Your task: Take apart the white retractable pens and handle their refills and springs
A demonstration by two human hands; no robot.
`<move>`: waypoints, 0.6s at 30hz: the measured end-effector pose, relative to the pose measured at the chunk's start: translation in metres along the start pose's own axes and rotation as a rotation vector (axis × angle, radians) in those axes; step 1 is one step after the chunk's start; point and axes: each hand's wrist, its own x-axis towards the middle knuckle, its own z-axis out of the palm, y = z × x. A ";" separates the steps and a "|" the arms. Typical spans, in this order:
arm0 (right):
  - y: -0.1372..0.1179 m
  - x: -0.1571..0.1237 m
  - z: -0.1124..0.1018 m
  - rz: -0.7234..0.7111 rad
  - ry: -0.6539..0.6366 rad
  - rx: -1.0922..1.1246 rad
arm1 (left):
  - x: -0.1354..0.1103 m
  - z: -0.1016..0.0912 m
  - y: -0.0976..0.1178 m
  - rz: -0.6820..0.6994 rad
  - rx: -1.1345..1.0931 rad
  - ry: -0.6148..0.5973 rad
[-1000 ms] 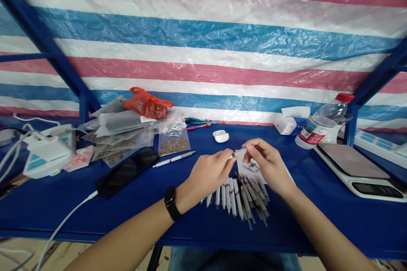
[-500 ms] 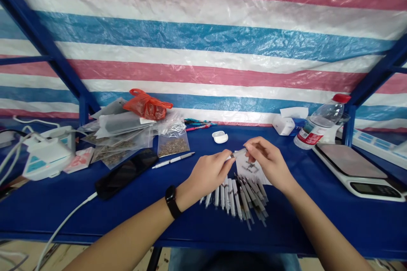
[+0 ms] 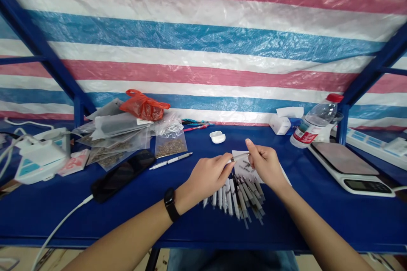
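The right hand (image 3: 265,165) has eased open, its fingers just beside the slim tube (image 3: 240,157), now pinched by the left hand (image 3: 208,175) alone. The tube sits at twelve o'clock from the fanned tubes (image 3: 233,199).

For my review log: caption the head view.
Left hand holds a thin white tube beside the right hand, above similar tubes.

A woven plastic tarpaulin in pink, white and blue stripes (image 3: 203,38) is seen with a finely textured, faintly shiny surface. The blue painted metal table (image 3: 318,224) is smooth and semi-gloss. Near its front edge, slim white plastic tubes (image 3: 233,199) lie on matt white paper (image 3: 240,164). Toward the back edge, a glossy white plastic earbud case (image 3: 217,136) and crinkled, shiny clear plastic bags (image 3: 121,146) are seen.
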 end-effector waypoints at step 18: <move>0.000 -0.001 0.001 -0.112 -0.067 -0.066 | 0.000 -0.004 0.000 0.023 0.036 -0.018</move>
